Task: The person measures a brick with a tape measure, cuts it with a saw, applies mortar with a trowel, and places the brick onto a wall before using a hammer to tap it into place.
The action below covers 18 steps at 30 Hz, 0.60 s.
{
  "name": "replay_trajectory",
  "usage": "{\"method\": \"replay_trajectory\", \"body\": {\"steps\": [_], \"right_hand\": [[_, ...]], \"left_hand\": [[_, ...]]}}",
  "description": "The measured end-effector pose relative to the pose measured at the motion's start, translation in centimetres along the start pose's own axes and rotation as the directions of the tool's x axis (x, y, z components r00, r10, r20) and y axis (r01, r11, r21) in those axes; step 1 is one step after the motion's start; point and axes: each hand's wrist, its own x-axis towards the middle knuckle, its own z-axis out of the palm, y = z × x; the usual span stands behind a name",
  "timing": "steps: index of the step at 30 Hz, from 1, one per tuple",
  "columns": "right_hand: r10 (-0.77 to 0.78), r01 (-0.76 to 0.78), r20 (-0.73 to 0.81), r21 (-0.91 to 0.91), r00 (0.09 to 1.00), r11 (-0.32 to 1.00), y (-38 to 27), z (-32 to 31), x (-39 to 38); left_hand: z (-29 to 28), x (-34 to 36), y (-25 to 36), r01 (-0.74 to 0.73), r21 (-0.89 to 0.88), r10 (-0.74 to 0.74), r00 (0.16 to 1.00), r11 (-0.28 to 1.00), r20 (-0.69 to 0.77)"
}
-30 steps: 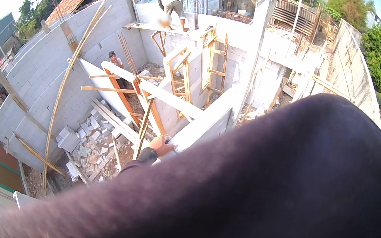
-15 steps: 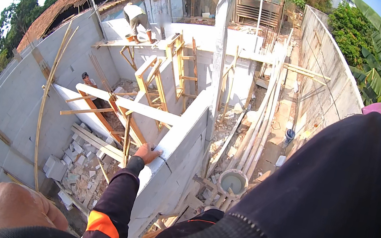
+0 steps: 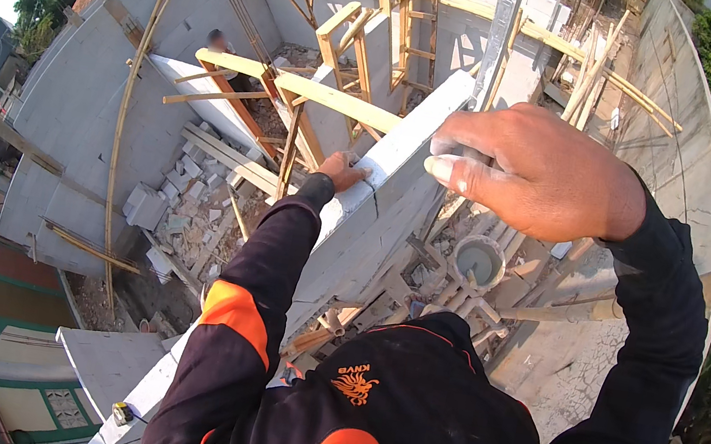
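Outdoors, pale wall above rubble.

The left arm comes from about 7 o'clock and reaches, only slightly bent, to the left hand, which is a little past 11 o'clock, its back turned upward. The right arm bends strongly at the elbow, between 3 and 4 o'clock. The right hand, at 2 o'clock, points toward 9, fingers curled above the thumb.
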Motion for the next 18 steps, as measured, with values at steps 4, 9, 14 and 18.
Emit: {"method": "replay_trajectory", "body": {"steps": [4,9,14,18], "right_hand": [[0.379,-0.262,-0.382,0.323,0.843,0.909,14.1,9.2,-3.2],[0.934,-0.363,-0.013,0.919,0.356,0.152,28.2,32.5,-9.8],[0.909,-0.479,0.363,0.847,0.206,-0.230,30.4,50.1,-16.6],[0.930,-0.329,0.318,0.912,0.186,-0.247,35.2,50.6,-14.2]], "left_hand": [[-0.5,-1.2,1.2,-0.008,-0.068,0.010,0.999,0.998,0.033],[-1.2,-1.1,2.0,0.006,-0.021,-0.004,0.996,1.000,0.090],[-1.4,0.3,1.9,0.053,-0.044,-0.045,0.987,0.998,0.155],[-0.3,-0.6,2.8,0.022,0.002,-0.022,0.998,1.000,0.061]]}}
